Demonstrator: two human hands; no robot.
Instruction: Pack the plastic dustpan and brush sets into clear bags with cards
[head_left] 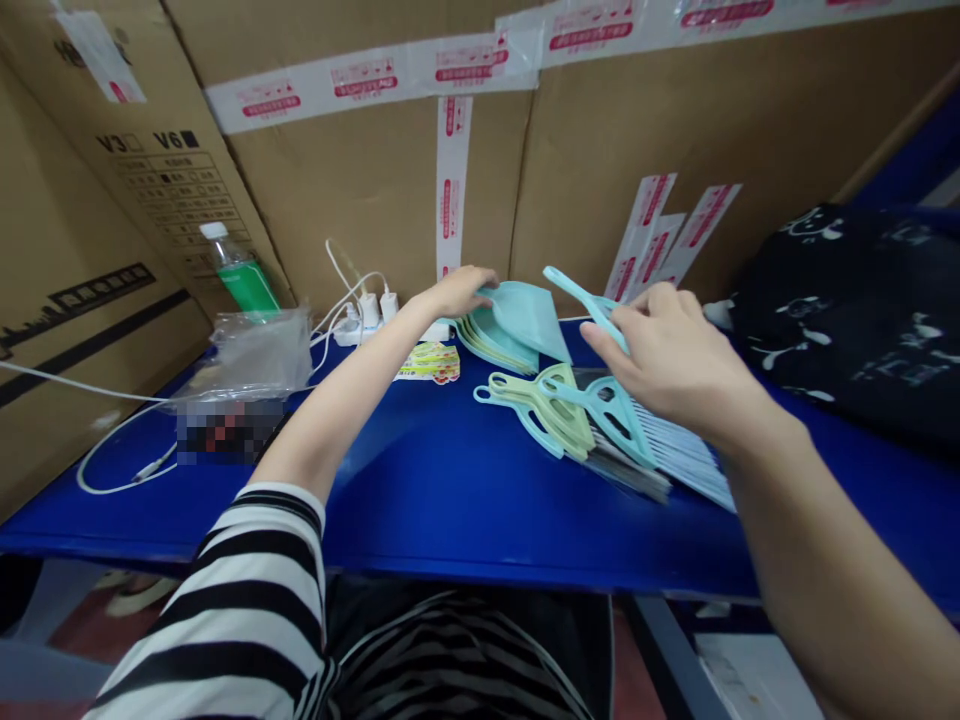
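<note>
My left hand (465, 290) reaches to the back of the blue table, its fingers closed at the near-left edge of a light-blue dustpan (529, 318). That dustpan rests on a stack of pale-green and light-blue dustpans (487, 345). In my right hand (667, 345) is a light-blue hand brush (574, 288), its handle pointing up and left; the hand hides its bristle end. Beneath and left of the right hand lie several small brushes, among them a pale-green brush (574, 425) and a light-blue brush (619, 425), overlapping with bristles toward the lower right.
Cardboard boxes (360, 170) wall off the back and left. A black patterned bag (862, 310) sits at right. Left are a bottle (244, 275), a clear plastic bag (247, 355), a power strip (360, 330) with white cables and a yellow packet (431, 362).
</note>
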